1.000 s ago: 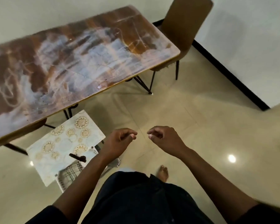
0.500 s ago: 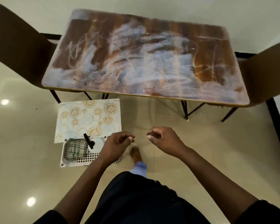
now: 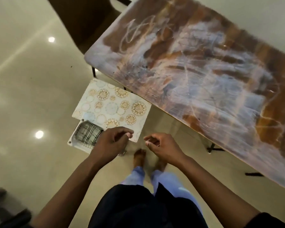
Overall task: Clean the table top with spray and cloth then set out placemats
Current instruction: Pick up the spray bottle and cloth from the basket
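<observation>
Two bare hands, left hand (image 3: pixel 111 142) and right hand (image 3: pixel 163 146), hang loosely curled and hold nothing above glossy floor tiles (image 3: pixel 28 79). A floral placemat (image 3: pixel 112 107) lies below, beside the smeared wooden table top (image 3: pixel 196 66), overlapping a white basket (image 3: pixel 76 137) with a checked cloth (image 3: pixel 88 133).

No text, label, brand, number or sign can be read anywhere in the view. The pale scrawled loops on the counter (image 3: pixel 196 76) form no legible letters, and the placemat (image 3: pixel 112 109) on the floor just beside the counter's near edge carries only circles and gold floral medallions, no words.
</observation>
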`<state>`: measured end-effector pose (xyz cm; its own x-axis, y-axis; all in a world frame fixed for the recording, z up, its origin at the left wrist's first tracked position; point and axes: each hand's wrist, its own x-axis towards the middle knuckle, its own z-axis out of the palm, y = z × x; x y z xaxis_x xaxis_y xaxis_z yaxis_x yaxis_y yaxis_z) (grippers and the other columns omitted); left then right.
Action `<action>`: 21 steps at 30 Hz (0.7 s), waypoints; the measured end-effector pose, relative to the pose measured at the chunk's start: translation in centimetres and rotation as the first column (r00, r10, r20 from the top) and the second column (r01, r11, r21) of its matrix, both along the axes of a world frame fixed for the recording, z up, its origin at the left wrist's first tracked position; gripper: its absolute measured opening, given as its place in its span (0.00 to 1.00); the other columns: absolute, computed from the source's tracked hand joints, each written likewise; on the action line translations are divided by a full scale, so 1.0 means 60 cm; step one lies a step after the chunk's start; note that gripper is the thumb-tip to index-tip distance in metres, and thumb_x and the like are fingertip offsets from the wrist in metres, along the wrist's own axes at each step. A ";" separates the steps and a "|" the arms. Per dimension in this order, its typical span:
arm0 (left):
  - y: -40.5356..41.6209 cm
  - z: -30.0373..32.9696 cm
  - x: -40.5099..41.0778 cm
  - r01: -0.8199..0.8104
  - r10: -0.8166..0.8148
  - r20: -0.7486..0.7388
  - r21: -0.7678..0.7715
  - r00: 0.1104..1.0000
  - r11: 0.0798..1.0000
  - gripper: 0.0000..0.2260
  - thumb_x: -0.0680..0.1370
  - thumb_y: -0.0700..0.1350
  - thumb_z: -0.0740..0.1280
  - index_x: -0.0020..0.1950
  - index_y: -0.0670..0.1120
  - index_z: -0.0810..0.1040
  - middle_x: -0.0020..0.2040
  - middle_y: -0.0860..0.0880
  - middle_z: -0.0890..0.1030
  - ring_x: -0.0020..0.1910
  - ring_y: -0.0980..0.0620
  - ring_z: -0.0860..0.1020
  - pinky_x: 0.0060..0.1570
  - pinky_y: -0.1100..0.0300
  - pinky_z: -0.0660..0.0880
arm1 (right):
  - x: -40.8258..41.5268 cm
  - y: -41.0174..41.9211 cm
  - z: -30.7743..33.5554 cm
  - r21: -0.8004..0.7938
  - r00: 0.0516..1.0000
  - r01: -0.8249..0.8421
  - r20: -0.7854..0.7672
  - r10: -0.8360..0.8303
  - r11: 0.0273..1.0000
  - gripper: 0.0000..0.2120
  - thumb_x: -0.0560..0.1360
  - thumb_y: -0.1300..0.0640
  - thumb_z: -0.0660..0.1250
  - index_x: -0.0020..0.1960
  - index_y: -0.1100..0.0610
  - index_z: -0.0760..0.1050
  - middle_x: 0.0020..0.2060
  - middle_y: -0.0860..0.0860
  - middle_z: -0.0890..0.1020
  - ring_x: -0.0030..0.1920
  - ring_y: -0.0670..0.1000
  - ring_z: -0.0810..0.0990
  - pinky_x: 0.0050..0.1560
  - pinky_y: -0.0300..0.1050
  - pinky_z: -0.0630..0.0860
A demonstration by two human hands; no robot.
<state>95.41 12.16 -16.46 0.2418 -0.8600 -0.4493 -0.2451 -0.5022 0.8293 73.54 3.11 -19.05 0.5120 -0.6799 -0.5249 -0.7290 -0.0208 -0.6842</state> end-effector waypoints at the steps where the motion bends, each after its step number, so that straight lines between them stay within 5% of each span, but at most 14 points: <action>1: 0.001 -0.007 0.012 -0.063 0.063 -0.016 0.005 0.998 0.998 0.09 0.85 0.41 0.69 0.57 0.51 0.88 0.49 0.56 0.90 0.49 0.54 0.87 0.49 0.58 0.83 | 0.016 -0.011 -0.013 0.015 0.999 -0.045 -0.002 0.045 0.999 0.09 0.79 0.52 0.72 0.59 0.47 0.84 0.48 0.42 0.86 0.49 0.41 0.83 0.57 0.48 0.82; 4: 0.015 -0.034 0.042 -0.324 0.330 -0.122 0.065 0.936 0.944 0.09 0.86 0.39 0.67 0.57 0.49 0.87 0.50 0.50 0.90 0.52 0.51 0.88 0.54 0.56 0.82 | 0.061 -0.039 -0.062 0.051 0.986 -0.169 0.000 0.169 0.984 0.10 0.79 0.50 0.71 0.60 0.45 0.83 0.49 0.45 0.87 0.50 0.44 0.84 0.55 0.51 0.82; 10: 0.078 -0.134 0.071 -0.680 0.692 -0.009 0.179 0.722 0.712 0.10 0.85 0.38 0.66 0.57 0.45 0.87 0.49 0.48 0.90 0.52 0.47 0.88 0.54 0.51 0.82 | 0.154 -0.057 -0.167 0.126 0.926 -0.378 0.040 0.376 0.917 0.15 0.80 0.51 0.71 0.66 0.46 0.79 0.47 0.44 0.84 0.49 0.47 0.84 0.54 0.52 0.82; 16: 0.116 -0.250 0.070 -0.782 0.786 0.100 0.236 0.611 0.577 0.10 0.82 0.43 0.68 0.53 0.55 0.88 0.50 0.54 0.90 0.52 0.52 0.88 0.61 0.42 0.82 | 0.220 -0.054 -0.253 0.106 0.887 -0.461 0.027 0.461 0.881 0.24 0.79 0.50 0.72 0.73 0.45 0.72 0.55 0.46 0.84 0.54 0.50 0.84 0.56 0.52 0.80; 21: 0.123 -0.330 0.086 -0.828 0.816 0.168 0.225 0.553 0.514 0.10 0.83 0.43 0.68 0.54 0.54 0.88 0.52 0.57 0.89 0.55 0.55 0.86 0.61 0.48 0.82 | 0.264 -0.024 -0.320 0.090 0.864 -0.504 0.037 0.503 0.859 0.36 0.76 0.46 0.75 0.79 0.43 0.62 0.64 0.48 0.80 0.62 0.51 0.80 0.60 0.52 0.78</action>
